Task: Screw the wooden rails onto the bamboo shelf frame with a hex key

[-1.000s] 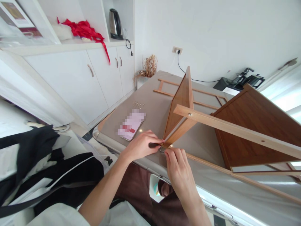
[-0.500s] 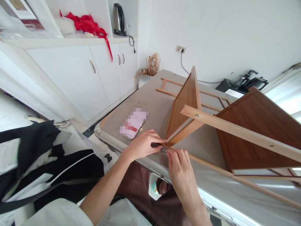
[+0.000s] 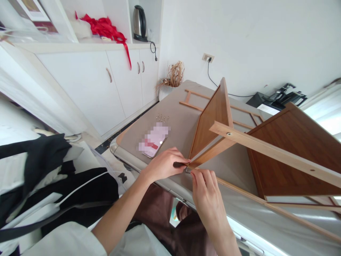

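A wooden frame with shelf panels lies on its side on the table. My left hand [image 3: 167,164] is closed around the near corner, where a long wooden rail [image 3: 239,191] meets the upright wooden panel [image 3: 213,115]. A dark piece [image 3: 179,164] shows just under its fingers; I cannot tell what it is. Beside it, my right hand [image 3: 206,183] pinches a small bent metal hex key [image 3: 188,170] at that corner. The key's far end is hidden at the joint. Another wooden rail [image 3: 269,151] with screw holes slants above.
A phone [image 3: 154,142] and several small screws [image 3: 162,117] lie on the grey-covered table [image 3: 138,140], left of the frame. A second brown panel [image 3: 295,153] stands at the right. Behind it is a black machine [image 3: 277,97]. Dark clothes [image 3: 87,192] are piled at left.
The whole view has shifted slightly, so things sit a little further right and lower. Both hands keep their hold at the corner; the hex key's angle looks slightly different.
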A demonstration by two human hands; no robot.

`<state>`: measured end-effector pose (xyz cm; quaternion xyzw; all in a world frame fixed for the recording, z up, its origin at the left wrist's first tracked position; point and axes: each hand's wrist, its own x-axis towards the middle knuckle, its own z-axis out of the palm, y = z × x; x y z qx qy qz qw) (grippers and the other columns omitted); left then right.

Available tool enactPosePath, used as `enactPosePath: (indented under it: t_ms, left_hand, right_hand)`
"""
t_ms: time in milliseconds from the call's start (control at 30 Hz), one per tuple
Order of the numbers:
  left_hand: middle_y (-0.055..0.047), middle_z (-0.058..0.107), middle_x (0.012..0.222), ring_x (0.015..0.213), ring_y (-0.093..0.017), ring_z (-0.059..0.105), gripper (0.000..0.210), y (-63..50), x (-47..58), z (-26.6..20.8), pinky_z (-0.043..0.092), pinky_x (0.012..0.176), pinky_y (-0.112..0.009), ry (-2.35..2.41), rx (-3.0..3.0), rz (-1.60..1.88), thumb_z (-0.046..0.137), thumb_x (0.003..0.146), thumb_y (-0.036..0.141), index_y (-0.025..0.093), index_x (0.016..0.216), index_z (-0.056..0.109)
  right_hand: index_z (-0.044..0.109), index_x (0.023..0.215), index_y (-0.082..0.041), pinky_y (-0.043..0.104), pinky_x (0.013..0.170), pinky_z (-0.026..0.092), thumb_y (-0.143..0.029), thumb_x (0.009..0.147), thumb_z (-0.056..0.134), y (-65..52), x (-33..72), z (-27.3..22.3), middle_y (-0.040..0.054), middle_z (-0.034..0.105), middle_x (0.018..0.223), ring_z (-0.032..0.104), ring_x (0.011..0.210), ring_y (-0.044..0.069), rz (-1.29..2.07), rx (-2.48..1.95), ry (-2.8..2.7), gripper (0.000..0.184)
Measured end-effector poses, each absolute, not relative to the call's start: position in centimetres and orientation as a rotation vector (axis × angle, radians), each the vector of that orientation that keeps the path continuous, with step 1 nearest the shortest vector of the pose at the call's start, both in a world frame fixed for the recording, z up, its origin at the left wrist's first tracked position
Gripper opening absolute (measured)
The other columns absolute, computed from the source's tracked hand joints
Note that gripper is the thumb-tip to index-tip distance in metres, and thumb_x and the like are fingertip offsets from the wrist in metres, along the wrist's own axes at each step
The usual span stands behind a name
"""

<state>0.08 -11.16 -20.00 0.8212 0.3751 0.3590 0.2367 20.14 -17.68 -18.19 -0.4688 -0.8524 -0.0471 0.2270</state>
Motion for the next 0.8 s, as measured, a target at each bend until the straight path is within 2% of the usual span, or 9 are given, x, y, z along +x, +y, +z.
enactPosePath:
  t_ms: [433,800]
  left_hand:
    - [-0.002,0.077,0.097,0.094,-0.019,0.065,0.028,-11.2,0.0,-19.6,0.054,0.089,-0.033,1.032,2.264,0.982,0.068,0.090,0.019,0.027,0.115,0.076]
    - [0.000,0.077,0.095,0.093,-0.018,0.063,0.030,-11.2,0.1,-19.9,0.053,0.087,-0.031,1.075,2.251,0.960,0.069,0.089,0.019,0.027,0.117,0.076]
  right_hand:
    - [0.060,0.110,-0.015,0.042,0.079,0.049,-0.005,0.096,0.047,-16.6,19.1,-16.1,0.0116,0.058,0.099,0.049,0.090,0.026,-0.276,-1.282,-2.510,0.021]
    - [0.061,0.105,-0.019,0.038,0.079,0.045,-0.015,0.100,0.055,-16.9,20.8,-18.0,0.0067,0.062,0.093,0.053,0.084,0.022,-0.260,-1.241,-2.279,0.009]
